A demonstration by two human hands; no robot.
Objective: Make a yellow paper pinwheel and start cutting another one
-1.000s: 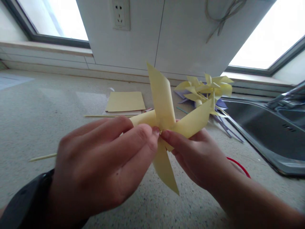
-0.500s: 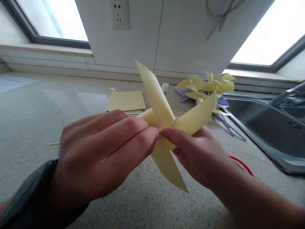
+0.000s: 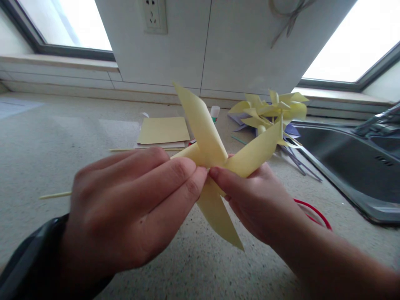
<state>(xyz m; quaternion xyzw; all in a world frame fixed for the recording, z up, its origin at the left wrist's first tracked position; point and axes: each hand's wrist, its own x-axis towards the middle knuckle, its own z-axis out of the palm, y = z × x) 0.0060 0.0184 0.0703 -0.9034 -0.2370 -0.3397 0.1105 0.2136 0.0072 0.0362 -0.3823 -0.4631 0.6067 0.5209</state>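
Note:
A pale yellow paper pinwheel (image 3: 206, 129) is held up in front of me, its curled blades spread out. My right hand (image 3: 250, 196) is closed on it from the right, the thumb pressed at its centre and the fingers behind the paper. Thumb tip almost touching, my left hand (image 3: 137, 204) pinches at that same centre. A thin pale stick (image 3: 55, 195) juts out past the left side of my left hand and seems to run through its grip; the stick's other end is hidden by the fingers.
Yellow paper sheets (image 3: 164, 130), another thin stick (image 3: 125, 149) and a white-capped tube (image 3: 215, 112) lie beyond my hands. Several yellow pinwheels (image 3: 271, 109) are heaped beside the sink (image 3: 353, 162). Red handles (image 3: 318, 213), perhaps of scissors, show behind my right forearm.
The stick's free end reaches farther out to the left of my left hand. My fingertips have closed over the small tip seen between them at the pinwheel's centre. The view has shifted slightly.

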